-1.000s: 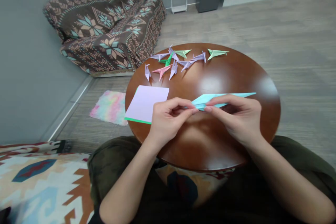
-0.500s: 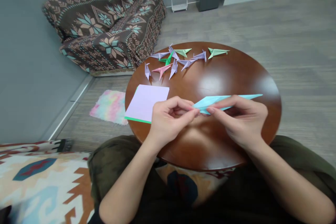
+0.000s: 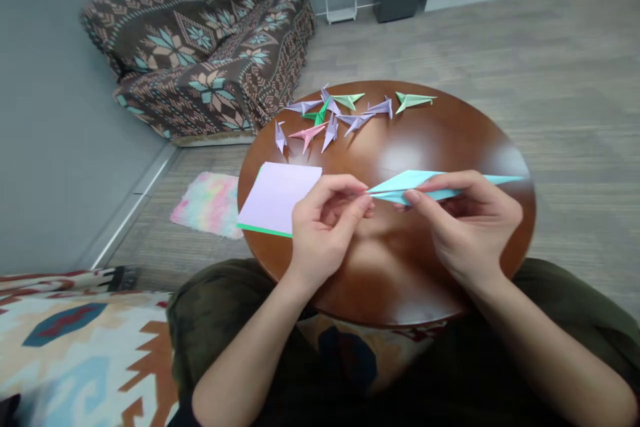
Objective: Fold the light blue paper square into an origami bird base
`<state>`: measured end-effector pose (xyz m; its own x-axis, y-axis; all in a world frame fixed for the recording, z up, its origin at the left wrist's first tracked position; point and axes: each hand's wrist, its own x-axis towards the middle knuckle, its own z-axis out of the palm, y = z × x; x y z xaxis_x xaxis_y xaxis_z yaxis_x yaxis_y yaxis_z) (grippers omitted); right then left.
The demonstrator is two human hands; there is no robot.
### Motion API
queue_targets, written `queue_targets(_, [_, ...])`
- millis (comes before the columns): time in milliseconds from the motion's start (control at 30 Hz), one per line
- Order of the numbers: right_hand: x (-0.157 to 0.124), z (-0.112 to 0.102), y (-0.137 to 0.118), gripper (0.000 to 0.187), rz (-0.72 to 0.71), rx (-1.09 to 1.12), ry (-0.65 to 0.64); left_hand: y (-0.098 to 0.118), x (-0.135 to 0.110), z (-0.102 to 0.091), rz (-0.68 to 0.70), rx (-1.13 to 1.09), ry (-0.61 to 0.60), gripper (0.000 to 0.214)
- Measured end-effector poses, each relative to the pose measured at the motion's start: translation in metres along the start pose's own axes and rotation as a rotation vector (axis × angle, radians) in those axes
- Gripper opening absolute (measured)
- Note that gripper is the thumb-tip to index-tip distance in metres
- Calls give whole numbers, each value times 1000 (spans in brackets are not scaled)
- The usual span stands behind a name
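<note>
A light blue folded origami paper (image 3: 407, 180), long and pointed at both ends, is held above the round brown table (image 3: 380, 287). My right hand (image 3: 465, 223) pinches its middle between thumb and fingers, and one narrow tip sticks out to the right past the knuckles. At the left tip, the thumb and fingertips of my left hand (image 3: 330, 220) close on the paper's point. Just beyond my left hand lies a stack of square paper (image 3: 280, 193), lilac on top with a green edge showing below.
Several folded paper cranes stand at the table's far side, among them a pink crane (image 3: 309, 137), a dark green crane (image 3: 319, 113) and a pale green crane (image 3: 414, 101). A patterned sofa (image 3: 200, 60) and a pastel rug (image 3: 207, 203) are to the left.
The blue paper has shifted right and slightly up with my right hand. My left fingers have slid to its very tip, and more of the paper's left part shows.
</note>
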<state>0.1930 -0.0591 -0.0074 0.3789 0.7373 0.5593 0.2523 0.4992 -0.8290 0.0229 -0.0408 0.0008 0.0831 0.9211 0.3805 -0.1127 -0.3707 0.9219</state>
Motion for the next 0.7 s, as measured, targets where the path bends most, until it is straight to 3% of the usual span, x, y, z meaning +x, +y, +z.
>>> queue_targets(133, [-1, -1, 1, 17, -63, -36, -12, 2, -2, -2, 26, 93, -43, 11])
queue_targets(367, [-4, -2, 2, 14, -157, -110, -59, 4, 1, -1, -82, 4, -26, 19])
queue_targets(700, [-8, -3, 3, 11, -153, -144, -55, 6, 2, -2, -95, -21, -14, 28])
